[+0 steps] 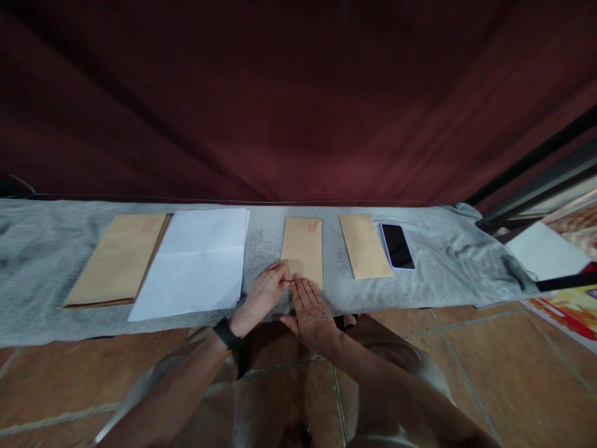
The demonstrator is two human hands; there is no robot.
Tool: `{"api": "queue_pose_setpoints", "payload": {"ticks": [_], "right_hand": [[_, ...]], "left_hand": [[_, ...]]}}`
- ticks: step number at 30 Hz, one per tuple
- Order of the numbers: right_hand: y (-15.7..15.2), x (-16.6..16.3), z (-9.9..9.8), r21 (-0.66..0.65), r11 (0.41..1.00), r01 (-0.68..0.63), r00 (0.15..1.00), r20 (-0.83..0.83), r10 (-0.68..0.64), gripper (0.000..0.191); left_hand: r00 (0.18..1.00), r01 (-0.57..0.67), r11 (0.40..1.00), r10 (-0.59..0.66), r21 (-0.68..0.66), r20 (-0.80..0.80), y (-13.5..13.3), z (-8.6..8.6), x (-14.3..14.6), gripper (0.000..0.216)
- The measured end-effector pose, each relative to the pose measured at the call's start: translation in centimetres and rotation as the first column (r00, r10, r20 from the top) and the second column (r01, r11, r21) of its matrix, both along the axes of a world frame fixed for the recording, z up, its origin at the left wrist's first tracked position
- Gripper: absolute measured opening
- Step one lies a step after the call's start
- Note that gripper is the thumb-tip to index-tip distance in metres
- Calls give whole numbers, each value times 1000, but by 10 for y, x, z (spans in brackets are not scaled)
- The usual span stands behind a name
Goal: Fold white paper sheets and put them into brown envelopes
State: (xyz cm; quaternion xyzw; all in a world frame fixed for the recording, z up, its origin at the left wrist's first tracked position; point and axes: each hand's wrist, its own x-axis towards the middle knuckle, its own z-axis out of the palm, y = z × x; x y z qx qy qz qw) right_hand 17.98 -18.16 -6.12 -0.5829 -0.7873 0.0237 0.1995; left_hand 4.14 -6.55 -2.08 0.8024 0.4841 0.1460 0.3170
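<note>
A brown paper envelope [303, 239] lies lengthwise in front of me on a grey cloth, with small red print near its far right corner. At its near left edge, my left hand [268, 289] is closed, fingers bent and pressed together on the paper. My right hand [312, 311] lies flat across the near end of the envelope, its fingers stretched out side by side. The two hands almost touch, and they cover the envelope's near edge. To the right lies another brown envelope [366, 246], slightly turned.
White sheets with fold creases [196, 258] lie to the left, beside a stack of brown envelopes [116, 261]. A phone [398, 247] rests at the right. The grey cloth [448, 261] covers a narrow bench; a dark red curtain [298, 124] hangs behind it.
</note>
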Motion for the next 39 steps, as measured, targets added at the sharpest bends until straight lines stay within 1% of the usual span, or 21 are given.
{"api": "queue_pose_setpoints", "payload": {"ticks": [5, 12, 14, 16, 18, 20, 21, 23, 27, 30, 32, 33, 36, 39], "right_hand": [[-1, 7, 5, 9, 1000, 25, 998, 65, -25, 78], [-5, 27, 4, 21, 997, 76, 995, 63, -77, 72], [-6, 31, 3, 18, 996, 92, 993, 69, -93, 71], [-7, 31, 2, 16, 995, 103, 991, 82, -104, 72], [-7, 30, 0, 17, 994, 110, 989, 95, -111, 73], [-7, 29, -2, 14, 994, 113, 988, 101, -113, 74], [-6, 28, -3, 9, 994, 113, 988, 102, -113, 75], [-5, 28, -4, -5, 993, 117, 989, 96, -116, 79], [-5, 30, -2, -26, 995, 95, 993, 72, -93, 84], [-5, 32, 1, -29, 997, 72, 996, 54, -71, 84], [-6, 33, 2, -24, 998, 61, 997, 41, -60, 82], [-6, 34, 3, -22, 998, 52, 998, 34, -52, 80], [-4, 38, 4, -28, 999, 27, 1000, 12, -27, 77], [0, 43, 7, -47, 999, -7, 1000, -13, 7, 74]], "left_hand": [[1000, 4, 1000, -4, -22, -13, 3, -1, 0, 15], [998, -8, 1000, 8, 6, -62, 8, -7, -9, 11], [999, 10, 996, -5, 94, -48, 5, -10, -8, 11], [999, 54, 971, -54, 231, -7, -1, -13, -1, 19], [987, 148, 925, -162, 349, 14, -5, -14, 10, 29], [961, 261, 872, -276, 414, -23, -4, -14, 22, 37], [947, 309, 847, -317, 433, -54, 1, -14, 28, 42], [933, 354, 818, -344, 454, -108, 16, -15, 39, 49], [935, 354, 821, -309, 449, -173, 69, -19, 55, 59], [898, 435, 798, -349, 417, -268, 112, -19, 70, 61], [880, 458, 806, -351, 375, -319, 136, -18, 81, 62], [862, 485, 800, -370, 353, -346, 145, -18, 86, 61], [809, 564, 765, -436, 312, -394, 158, -23, 94, 60], [782, 608, 726, -480, 320, -397, 156, -30, 91, 59]]}}
